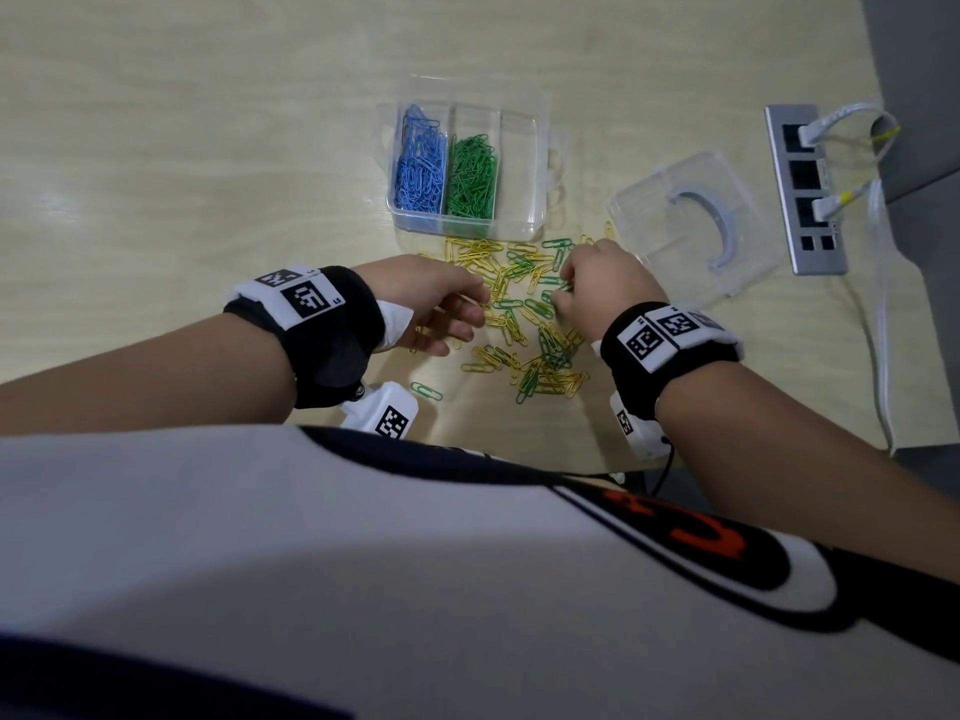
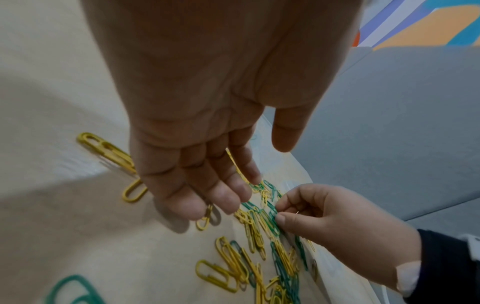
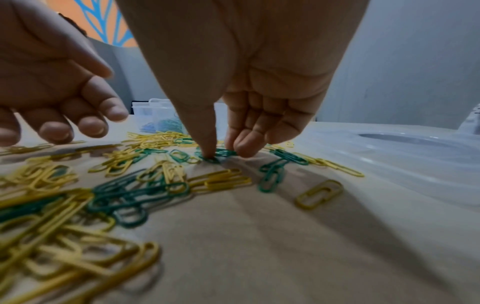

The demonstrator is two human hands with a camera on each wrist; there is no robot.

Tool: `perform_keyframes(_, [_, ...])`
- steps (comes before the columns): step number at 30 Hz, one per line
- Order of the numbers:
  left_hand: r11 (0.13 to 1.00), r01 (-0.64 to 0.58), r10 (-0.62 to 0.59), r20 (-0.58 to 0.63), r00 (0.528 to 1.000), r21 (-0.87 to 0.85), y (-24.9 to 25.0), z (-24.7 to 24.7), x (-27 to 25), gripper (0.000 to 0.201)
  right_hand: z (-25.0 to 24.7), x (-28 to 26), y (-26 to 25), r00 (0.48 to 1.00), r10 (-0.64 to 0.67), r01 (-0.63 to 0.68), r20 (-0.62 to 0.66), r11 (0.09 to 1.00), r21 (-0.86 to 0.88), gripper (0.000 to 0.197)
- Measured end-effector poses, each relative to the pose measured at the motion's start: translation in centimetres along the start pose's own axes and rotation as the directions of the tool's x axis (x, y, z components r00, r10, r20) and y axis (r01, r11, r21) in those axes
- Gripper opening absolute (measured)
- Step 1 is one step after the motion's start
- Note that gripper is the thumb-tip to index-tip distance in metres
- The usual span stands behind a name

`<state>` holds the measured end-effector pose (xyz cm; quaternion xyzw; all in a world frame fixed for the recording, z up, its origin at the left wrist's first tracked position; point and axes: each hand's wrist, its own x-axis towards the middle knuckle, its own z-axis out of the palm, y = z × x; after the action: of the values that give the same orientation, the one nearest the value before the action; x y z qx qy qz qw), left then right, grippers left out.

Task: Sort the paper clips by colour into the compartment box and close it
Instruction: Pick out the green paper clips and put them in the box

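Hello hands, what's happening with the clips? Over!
Left hand open over yellow clips. Right hand pinching green clip. Box: blue, green filled, third empty. Lid off, nothing blocking.

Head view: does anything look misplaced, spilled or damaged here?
Nothing looks damaged. One green clip lies alone near the table edge, apart from the loose green and yellow pile. The compartment box has its rightmost section unfilled, and its clear lid lies off to the right.
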<state>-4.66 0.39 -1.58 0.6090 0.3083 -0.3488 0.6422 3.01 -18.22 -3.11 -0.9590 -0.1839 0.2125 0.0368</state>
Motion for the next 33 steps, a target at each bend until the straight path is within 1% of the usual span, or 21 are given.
perform_keyframes(2, [1.0, 0.001, -0.001, 0.002, 1.0, -0.004, 0.0, 0.0, 0.0, 0.019, 0.1, 0.1, -0.2, 1.0, -0.018, 0.019, 0.012, 0.999, -0.051, 0.023])
perform_keyframes(4, [1.0, 0.002, -0.002, 0.0, 1.0, -0.005, 0.1, 0.0, 0.0, 0.02, 0.2, 0.3, -0.5, 0.999, -0.009, 0.011, 0.033, 0.998, -0.061, 0.021])
perform_keyframes(8, [1.0, 0.005, -0.005, -0.008, 1.0, 0.0, 0.3, -0.1, -0.1, 0.02, -0.1, 0.4, -0.8, 0.992, 0.025, -0.013, 0.121, 0.995, -0.101, 0.011])
perform_keyframes(12, [1.0, 0.004, -0.004, -0.006, 1.0, -0.011, 0.4, 0.0, -0.1, 0.021, -0.1, 0.2, -1.1, 0.987, 0.02, 0.005, 0.157, 0.988, -0.156, 0.015])
perform_keyframes(14, [0.999, 0.003, -0.003, 0.005, 1.0, -0.038, 0.5, 0.2, -0.1, 0.025, -0.1, 0.0, -1.2, 0.989, 0.004, 0.018, 0.15, 0.989, -0.145, 0.015])
perform_keyframes(16, [0.997, 0.009, -0.008, 0.008, 1.0, -0.076, 0.6, 0.4, -0.1, 0.032, -0.4, -0.4, -1.5, 0.993, -0.044, 0.052, 0.113, 0.996, -0.069, 0.015])
perform_keyframes(18, [0.992, 0.021, -0.019, 0.019, 1.0, -0.125, 0.8, 0.6, -0.1, 0.042, -0.8, -1.1, -2.5, 0.99, -0.132, 0.127, 0.047, 0.987, 0.094, 0.01])
perform_keyframes(19, [0.989, 0.028, -0.024, 0.029, 0.999, -0.148, 0.9, 0.8, -0.2, 0.046, -1.1, -1.5, -3.2, 0.983, -0.183, 0.178, 0.014, 0.969, 0.17, 0.009])
perform_keyframes(21, [0.983, 0.038, -0.031, 0.037, 0.999, -0.182, 1.1, 0.9, -0.3, 0.048, -1.4, -2.2, -4.8, 0.961, -0.276, 0.273, -0.022, 0.93, 0.247, 0.007])
perform_keyframes(23, [0.976, 0.045, -0.041, 0.025, 0.999, -0.213, 1.2, 0.9, -0.4, 0.046, -1.4, -2.5, -5.6, 0.948, -0.316, 0.312, -0.035, 0.905, 0.288, 0.002])
perform_keyframes(25, [0.975, 0.054, -0.051, 0.02, 0.999, -0.216, 1.1, 0.6, -0.4, 0.046, -1.4, -2.1, -5.4, 0.955, -0.28, 0.296, -0.095, 0.903, 0.311, 0.009])
perform_keyframes(27, [0.976, 0.072, -0.068, 0.031, 0.997, -0.203, 0.9, 0.2, -0.5, 0.049, -1.3, -1.4, -4.4, 0.976, -0.166, 0.2, -0.141, 0.941, 0.273, 0.015])
perform_keyframes(29, [0.975, 0.082, -0.076, 0.036, 0.996, -0.204, 0.8, -0.1, -0.5, 0.051, -1.2, -0.5, -2.9, 0.99, -0.049, 0.075, -0.134, 0.977, 0.2, 0.021])
perform_keyframes(30, [0.976, 0.082, -0.076, 0.037, 0.996, -0.204, 0.8, -0.2, -0.6, 0.05, -1.0, -0.2, -2.1, 0.993, -0.017, 0.037, -0.118, 0.985, 0.169, 0.024])
perform_keyframes(32, [0.975, 0.082, -0.074, 0.045, 0.996, -0.206, 0.7, -0.4, -0.6, 0.048, -0.5, 0.1, -1.0, 0.996, -0.03, 0.038, -0.087, 0.994, 0.103, 0.03])
perform_keyframes(33, [0.975, 0.081, -0.073, 0.048, 0.996, -0.206, 0.7, -0.5, -0.6, 0.047, -0.2, 0.0, -0.6, 0.995, -0.054, 0.06, -0.084, 0.996, 0.065, 0.029])
